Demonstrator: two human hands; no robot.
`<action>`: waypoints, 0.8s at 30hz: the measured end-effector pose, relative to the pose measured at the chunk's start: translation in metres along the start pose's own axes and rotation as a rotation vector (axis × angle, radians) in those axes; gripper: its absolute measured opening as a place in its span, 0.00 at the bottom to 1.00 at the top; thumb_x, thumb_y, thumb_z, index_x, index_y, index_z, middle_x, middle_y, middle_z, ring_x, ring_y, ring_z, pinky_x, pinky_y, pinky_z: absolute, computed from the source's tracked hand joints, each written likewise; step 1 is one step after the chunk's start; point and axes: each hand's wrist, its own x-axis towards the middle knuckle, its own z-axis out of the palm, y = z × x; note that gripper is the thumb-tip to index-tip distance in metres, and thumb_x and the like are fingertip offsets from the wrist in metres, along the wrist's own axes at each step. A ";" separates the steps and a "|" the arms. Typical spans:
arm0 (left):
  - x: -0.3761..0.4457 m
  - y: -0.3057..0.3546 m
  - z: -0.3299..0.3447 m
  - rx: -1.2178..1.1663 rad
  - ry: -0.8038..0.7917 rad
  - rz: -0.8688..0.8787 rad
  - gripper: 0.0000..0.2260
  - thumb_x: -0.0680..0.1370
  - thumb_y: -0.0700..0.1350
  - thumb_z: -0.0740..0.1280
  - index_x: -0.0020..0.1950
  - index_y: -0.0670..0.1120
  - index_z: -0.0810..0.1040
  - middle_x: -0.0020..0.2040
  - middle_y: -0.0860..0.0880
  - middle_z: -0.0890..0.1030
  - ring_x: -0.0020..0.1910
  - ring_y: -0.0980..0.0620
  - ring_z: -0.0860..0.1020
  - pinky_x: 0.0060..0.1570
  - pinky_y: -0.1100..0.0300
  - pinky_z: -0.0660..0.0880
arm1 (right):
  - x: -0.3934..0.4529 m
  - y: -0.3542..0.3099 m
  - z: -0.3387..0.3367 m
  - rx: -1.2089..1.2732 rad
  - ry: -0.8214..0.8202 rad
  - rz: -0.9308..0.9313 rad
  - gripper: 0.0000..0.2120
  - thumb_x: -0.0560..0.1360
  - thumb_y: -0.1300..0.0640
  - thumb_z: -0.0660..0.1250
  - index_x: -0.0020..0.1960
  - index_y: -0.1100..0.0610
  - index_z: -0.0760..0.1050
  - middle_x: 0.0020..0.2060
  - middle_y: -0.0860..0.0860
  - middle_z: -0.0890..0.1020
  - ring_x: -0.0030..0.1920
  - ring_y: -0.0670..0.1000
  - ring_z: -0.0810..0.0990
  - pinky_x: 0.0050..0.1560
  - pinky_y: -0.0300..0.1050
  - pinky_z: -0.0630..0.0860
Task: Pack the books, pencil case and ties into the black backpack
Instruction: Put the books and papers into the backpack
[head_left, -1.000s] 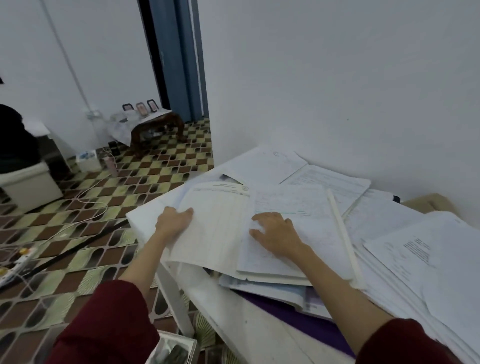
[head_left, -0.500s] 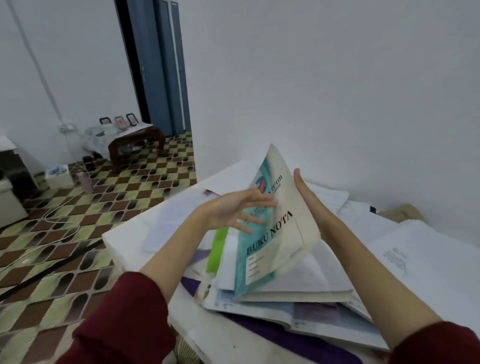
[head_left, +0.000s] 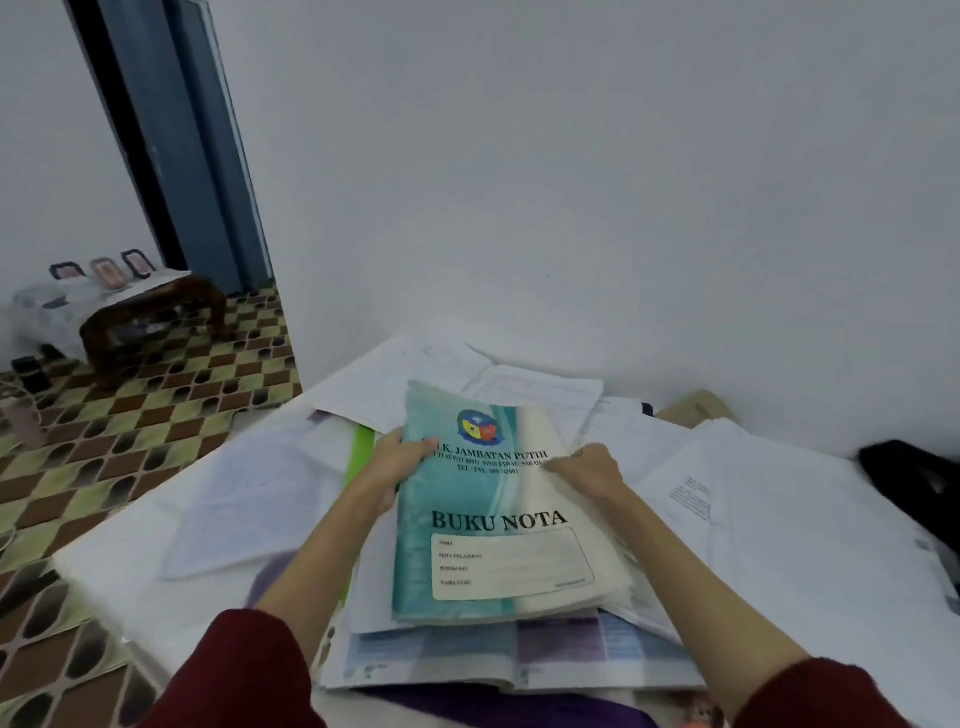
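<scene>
In the head view, a teal and cream notebook (head_left: 498, 509) with the words "BUKU NOTA" on its cover lies on top of a pile of books and papers on the white desk (head_left: 104, 577). The left hand (head_left: 397, 465) grips the left edge of the notebook near its top, with the thumb over the cover and the other fingers curled under it. The right hand (head_left: 589, 470) holds the right edge at the same height; its fingers seem to pinch the cream side of the cover, but they are partly hidden, so the exact grip cannot be told. Both sleeves are dark red.

Under the notebook lies an open book with pale blue and purple pages (head_left: 519, 654), and a green folder edge (head_left: 361, 452) shows just beside the left hand. Loose white sheets (head_left: 779, 519) cover the desk on the right side and behind the pile. At the far right edge a black object (head_left: 914, 478) rests on the desk; it may be the backpack, but too little of it shows. On the left, a low wooden table (head_left: 150, 317) stands on the patterned floor.
</scene>
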 end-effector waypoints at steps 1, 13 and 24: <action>-0.003 0.012 0.003 -0.032 -0.004 0.060 0.11 0.79 0.38 0.64 0.60 0.38 0.74 0.54 0.39 0.80 0.42 0.46 0.80 0.39 0.55 0.79 | -0.002 -0.003 -0.002 0.086 0.025 -0.002 0.10 0.73 0.57 0.69 0.48 0.62 0.72 0.46 0.56 0.76 0.42 0.53 0.76 0.36 0.41 0.70; -0.020 0.132 0.095 -0.260 -0.265 0.604 0.07 0.79 0.43 0.65 0.56 0.51 0.75 0.52 0.50 0.82 0.48 0.53 0.82 0.42 0.59 0.80 | -0.021 -0.071 -0.140 0.545 0.333 -0.533 0.06 0.78 0.58 0.63 0.43 0.51 0.70 0.37 0.45 0.76 0.34 0.43 0.74 0.33 0.35 0.72; 0.011 0.066 0.148 -0.062 -0.374 0.374 0.17 0.71 0.55 0.70 0.55 0.48 0.79 0.48 0.50 0.84 0.45 0.53 0.83 0.41 0.61 0.80 | -0.009 -0.016 -0.153 0.543 0.350 -0.408 0.18 0.73 0.44 0.67 0.59 0.53 0.76 0.51 0.47 0.83 0.52 0.47 0.81 0.50 0.43 0.78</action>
